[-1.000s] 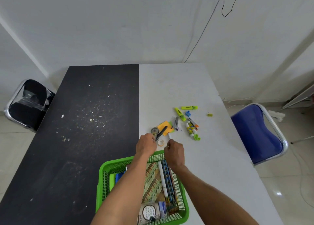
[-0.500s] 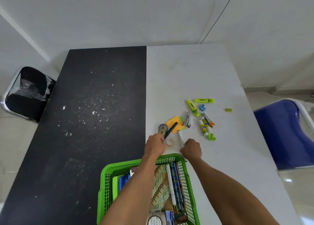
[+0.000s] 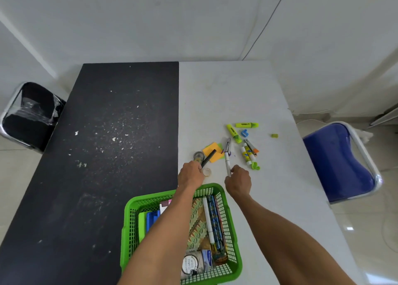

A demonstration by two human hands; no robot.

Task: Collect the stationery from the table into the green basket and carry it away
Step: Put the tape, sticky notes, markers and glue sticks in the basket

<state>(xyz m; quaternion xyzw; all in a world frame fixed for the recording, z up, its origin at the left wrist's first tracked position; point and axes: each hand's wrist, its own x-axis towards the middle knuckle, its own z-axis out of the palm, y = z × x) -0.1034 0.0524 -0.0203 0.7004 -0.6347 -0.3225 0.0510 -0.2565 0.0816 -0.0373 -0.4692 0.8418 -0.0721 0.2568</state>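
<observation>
One table (image 3: 226, 95), half black and half white, carries the green basket (image 3: 129, 211) at its near edge, with notebooks and pens lying inside. The left hand (image 3: 190, 175), just beyond the basket's far rim, has its fingers curled round a black marker (image 3: 208, 158). The right hand (image 3: 238, 182) pinches the near end of a white pen (image 3: 227, 163). Orange sticky notes (image 3: 213, 150), highlighters (image 3: 246, 125) and glue sticks (image 3: 245, 155) lie loose on the white half.

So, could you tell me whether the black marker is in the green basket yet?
Not yet: the left hand grips the black marker out over the table, beyond the green basket's far rim.
</observation>
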